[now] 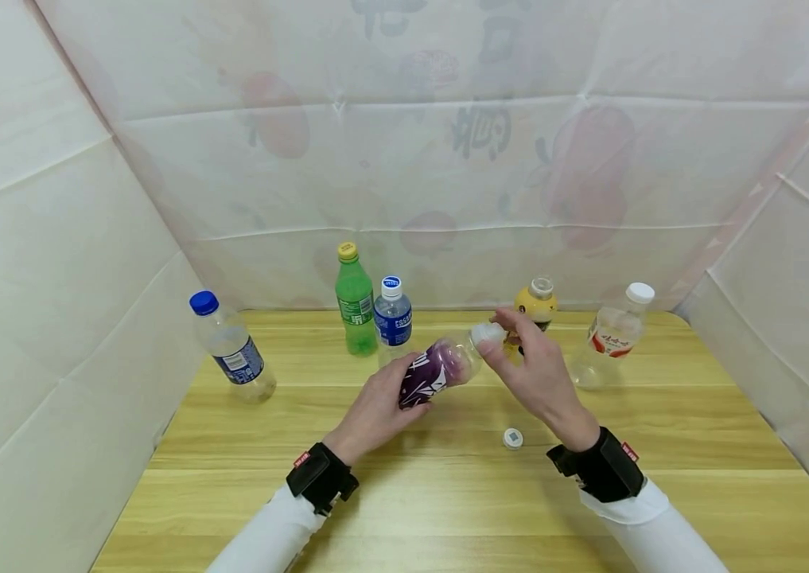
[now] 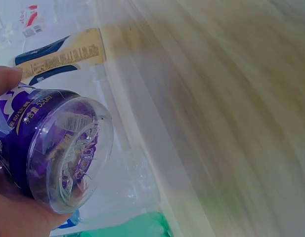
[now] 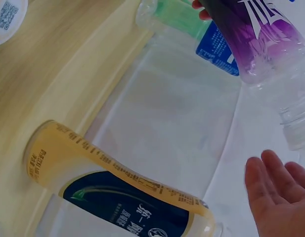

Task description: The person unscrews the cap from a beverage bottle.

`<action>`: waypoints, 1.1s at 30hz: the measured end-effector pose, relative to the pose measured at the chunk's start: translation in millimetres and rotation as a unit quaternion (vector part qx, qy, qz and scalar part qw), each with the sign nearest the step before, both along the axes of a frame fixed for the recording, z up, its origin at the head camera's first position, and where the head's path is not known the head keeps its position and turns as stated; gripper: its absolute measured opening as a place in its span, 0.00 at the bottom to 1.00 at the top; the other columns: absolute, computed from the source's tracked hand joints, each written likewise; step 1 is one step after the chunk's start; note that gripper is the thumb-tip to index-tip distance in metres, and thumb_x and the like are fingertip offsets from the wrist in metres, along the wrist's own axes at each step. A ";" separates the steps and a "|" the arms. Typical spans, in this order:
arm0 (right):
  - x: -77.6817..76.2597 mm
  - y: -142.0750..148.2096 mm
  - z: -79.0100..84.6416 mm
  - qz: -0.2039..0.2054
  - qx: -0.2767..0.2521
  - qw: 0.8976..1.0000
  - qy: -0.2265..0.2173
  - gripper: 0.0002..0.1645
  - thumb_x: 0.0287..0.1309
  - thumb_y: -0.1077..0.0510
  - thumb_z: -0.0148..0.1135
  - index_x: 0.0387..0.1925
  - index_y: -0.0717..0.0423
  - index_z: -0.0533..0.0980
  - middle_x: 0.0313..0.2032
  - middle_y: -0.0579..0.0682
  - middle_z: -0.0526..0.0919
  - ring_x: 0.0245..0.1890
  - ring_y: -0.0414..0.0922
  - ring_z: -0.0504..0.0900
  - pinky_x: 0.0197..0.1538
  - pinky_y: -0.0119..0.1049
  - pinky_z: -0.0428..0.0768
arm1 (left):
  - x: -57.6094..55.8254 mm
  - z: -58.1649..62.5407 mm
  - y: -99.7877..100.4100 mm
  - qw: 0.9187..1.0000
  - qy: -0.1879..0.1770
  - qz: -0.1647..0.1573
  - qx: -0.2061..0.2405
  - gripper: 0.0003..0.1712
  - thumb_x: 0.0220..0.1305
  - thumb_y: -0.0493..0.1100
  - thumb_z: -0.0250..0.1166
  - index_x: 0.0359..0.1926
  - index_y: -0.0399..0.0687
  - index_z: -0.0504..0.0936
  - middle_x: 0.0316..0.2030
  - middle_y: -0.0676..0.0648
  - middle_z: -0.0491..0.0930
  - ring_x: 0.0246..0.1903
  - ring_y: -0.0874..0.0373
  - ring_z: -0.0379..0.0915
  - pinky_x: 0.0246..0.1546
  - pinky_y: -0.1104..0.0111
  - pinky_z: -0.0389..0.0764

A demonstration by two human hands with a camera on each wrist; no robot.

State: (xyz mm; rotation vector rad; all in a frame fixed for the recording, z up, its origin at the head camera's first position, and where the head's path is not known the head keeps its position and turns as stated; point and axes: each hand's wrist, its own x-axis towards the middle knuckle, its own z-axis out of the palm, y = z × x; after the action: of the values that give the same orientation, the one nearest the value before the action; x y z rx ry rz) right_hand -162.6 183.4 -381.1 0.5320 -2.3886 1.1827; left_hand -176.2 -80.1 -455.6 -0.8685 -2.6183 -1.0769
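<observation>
My left hand grips a clear plastic bottle with a purple label round its lower half. The bottle is tilted, with its neck towards the right hand, and its ribbed clear base faces the left wrist view. A whitish cap tops the bottle. My right hand is at this cap, thumb overlapping it in the head view. The right wrist view shows the right fingers nearly straight, just off the cap. A loose white cap lies on the wooden table below the right hand.
Behind the hands stand a green bottle with a yellow cap, a blue-labelled bottle and a yellow bottle. A blue-capped bottle is at left, a white-capped one at right. Pale sheets enclose the table.
</observation>
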 end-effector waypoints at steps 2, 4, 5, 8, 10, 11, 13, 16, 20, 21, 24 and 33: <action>0.3 -1.5 -0.1 -0.005 0.022 1.000 0.012 0.35 0.71 0.45 0.64 0.67 0.65 0.72 0.53 0.60 0.84 0.48 0.52 0.83 0.49 0.51 0.84 | -0.2 0.0 -1.7 1.000 0.010 -0.003 -0.005 0.46 0.57 0.44 0.80 0.72 0.39 0.67 0.61 0.38 0.78 0.56 0.44 0.77 0.58 0.52 0.80; 0.0 -2.4 -1.5 -0.013 0.036 0.999 0.019 0.32 0.70 0.47 0.65 0.64 0.66 0.74 0.47 0.58 0.85 0.41 0.49 0.84 0.43 0.45 0.85 | -0.4 -0.7 -2.6 1.000 0.018 -0.007 -0.006 0.46 0.56 0.43 0.80 0.71 0.38 0.68 0.61 0.38 0.78 0.56 0.44 0.78 0.58 0.51 0.80; -0.1 -3.0 -1.9 -0.017 0.041 0.999 0.020 0.29 0.69 0.49 0.66 0.62 0.65 0.76 0.44 0.57 0.85 0.39 0.47 0.84 0.41 0.42 0.85 | -0.5 -1.0 -2.9 1.000 0.020 -0.009 -0.008 0.45 0.56 0.43 0.80 0.71 0.38 0.68 0.60 0.38 0.78 0.56 0.44 0.78 0.58 0.52 0.80; -0.4 -4.1 -3.9 -0.029 0.055 0.998 0.027 0.22 0.67 0.53 0.69 0.55 0.64 0.79 0.39 0.53 0.85 0.34 0.44 0.82 0.36 0.37 0.82 | -0.9 -1.8 -3.0 1.000 0.020 -0.012 -0.017 0.45 0.55 0.42 0.80 0.71 0.39 0.68 0.60 0.38 0.78 0.55 0.44 0.78 0.58 0.52 0.81; -0.4 -4.7 -5.0 -0.034 0.061 0.997 0.032 0.19 0.65 0.54 0.70 0.51 0.63 0.80 0.37 0.52 0.84 0.33 0.43 0.81 0.35 0.38 0.81 | -1.0 -1.9 -2.8 1.000 0.017 -0.011 -0.023 0.45 0.55 0.43 0.80 0.71 0.40 0.68 0.60 0.39 0.79 0.55 0.45 0.78 0.58 0.53 0.80; -0.4 -5.0 -5.7 -0.036 0.062 0.997 0.035 0.18 0.65 0.55 0.71 0.50 0.62 0.81 0.37 0.51 0.83 0.33 0.43 0.81 0.35 0.38 0.81 | -1.1 -1.7 -2.7 0.999 0.016 -0.010 -0.028 0.46 0.56 0.43 0.80 0.72 0.41 0.68 0.60 0.39 0.79 0.55 0.45 0.78 0.58 0.53 0.80; -0.1 -5.4 -6.3 -0.039 0.060 0.997 0.038 0.16 0.65 0.55 0.71 0.49 0.61 0.81 0.36 0.51 0.83 0.33 0.42 0.80 0.35 0.38 0.81 | -1.3 -1.0 -2.3 0.999 0.017 -0.008 -0.035 0.46 0.56 0.44 0.79 0.72 0.41 0.67 0.60 0.39 0.79 0.55 0.45 0.78 0.59 0.52 0.79; 0.2 -6.5 -5.5 -0.043 0.053 0.997 0.042 0.16 0.65 0.55 0.71 0.48 0.62 0.81 0.37 0.51 0.83 0.33 0.42 0.80 0.35 0.36 0.80 | -1.9 -0.3 -0.4 0.999 0.026 -0.003 -0.042 0.48 0.55 0.44 0.80 0.72 0.40 0.67 0.61 0.39 0.78 0.56 0.45 0.77 0.62 0.50 0.76; 1.3 -9.3 -2.3 -0.050 0.047 0.996 0.050 0.17 0.64 0.55 0.72 0.48 0.64 0.82 0.37 0.53 0.83 0.33 0.42 0.81 0.35 0.35 0.80 | -1.0 1.8 5.0 0.999 0.022 0.011 -0.041 0.52 0.52 0.47 0.82 0.73 0.39 0.65 0.64 0.39 0.76 0.60 0.44 0.75 0.65 0.44 0.71; 1.7 -10.3 -1.6 -0.050 0.046 0.996 0.052 0.18 0.63 0.55 0.72 0.48 0.64 0.82 0.37 0.53 0.83 0.33 0.42 0.81 0.35 0.35 0.81 | -0.5 2.7 6.6 0.999 0.018 0.017 -0.042 0.54 0.51 0.49 0.83 0.74 0.39 0.64 0.65 0.39 0.75 0.61 0.44 0.74 0.66 0.42 0.70; 2.5 -13.0 -0.7 -0.046 0.045 0.996 0.060 0.18 0.63 0.56 0.73 0.47 0.64 0.82 0.37 0.53 0.84 0.32 0.42 0.82 0.35 0.35 0.82 | 0.8 6.0 11.3 0.999 0.010 0.033 -0.040 0.61 0.50 0.55 0.83 0.77 0.41 0.60 0.70 0.39 0.70 0.67 0.44 0.70 0.68 0.38 0.65; 2.4 -19.0 -3.0 -0.021 0.041 0.994 0.095 0.17 0.60 0.57 0.74 0.47 0.63 0.81 0.36 0.51 0.82 0.31 0.40 0.80 0.33 0.36 0.82 | 2.1 8.1 21.2 0.999 0.045 0.015 -0.005 0.62 0.52 0.55 0.82 0.79 0.44 0.56 0.73 0.38 0.66 0.72 0.44 0.64 0.69 0.44 0.68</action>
State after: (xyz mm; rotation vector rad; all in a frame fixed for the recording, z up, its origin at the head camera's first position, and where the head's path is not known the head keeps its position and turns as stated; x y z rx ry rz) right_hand -160.3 164.4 -384.1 0.5902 -2.2813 0.9732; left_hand -174.0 -58.9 -447.5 -0.8575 -2.5580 -0.9940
